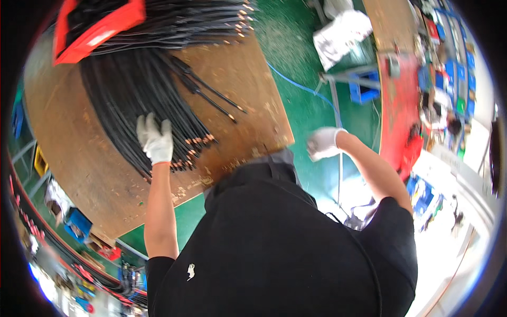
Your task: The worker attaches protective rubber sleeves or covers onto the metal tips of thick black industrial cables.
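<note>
My left hand (155,139), in a white glove, lies on a wide bundle of black cables (132,90) with its fingers spread. The cables run side by side across the wooden table, and their near ends show bare copper tips (200,140). My right hand (323,143), also gloved in white, is held out past the table's right edge, above the green floor. Its fingers are blurred, so whether it grips anything does not show. Two cables with thicker sleeves (196,87) lie apart, right of the bundle.
A red bin (100,36) stands at the far left of the wooden table (222,74), beside another stack of black cables (195,24). To the right are a red-topped workbench (396,105), a blue crate (364,89) and a white sack (343,36). A blue hose (301,85) crosses the green floor.
</note>
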Tool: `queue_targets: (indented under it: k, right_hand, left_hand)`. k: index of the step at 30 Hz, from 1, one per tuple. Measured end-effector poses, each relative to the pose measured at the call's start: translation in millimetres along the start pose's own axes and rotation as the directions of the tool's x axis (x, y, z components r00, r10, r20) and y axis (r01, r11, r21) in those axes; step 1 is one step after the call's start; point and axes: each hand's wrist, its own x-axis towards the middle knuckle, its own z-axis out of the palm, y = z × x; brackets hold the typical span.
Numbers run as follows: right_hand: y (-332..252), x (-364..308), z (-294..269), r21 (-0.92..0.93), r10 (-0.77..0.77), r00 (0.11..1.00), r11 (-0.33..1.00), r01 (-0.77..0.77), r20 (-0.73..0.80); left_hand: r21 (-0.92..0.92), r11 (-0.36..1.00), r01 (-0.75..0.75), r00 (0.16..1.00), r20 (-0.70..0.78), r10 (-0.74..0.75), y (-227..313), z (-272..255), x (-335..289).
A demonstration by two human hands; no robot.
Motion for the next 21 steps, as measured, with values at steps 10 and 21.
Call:
queue_targets:
  k: [10, 21]
  right_hand:
    - [-67, -106, 234, 0.87, -0.485, 0.836, 0.492, 0.019, 0.256]
    - [-151, -113, 248, -0.024, 0.482, 0.764, -0.852, 0.524, -0.429]
  left_hand:
    - [0.066, 0.998, -0.019, 0.987, 0.163, 0.008, -14, -18, -109]
    - [0.067, 0.988, -0.143, 0.982, 0.135, 0.133, 31, -55, -92]
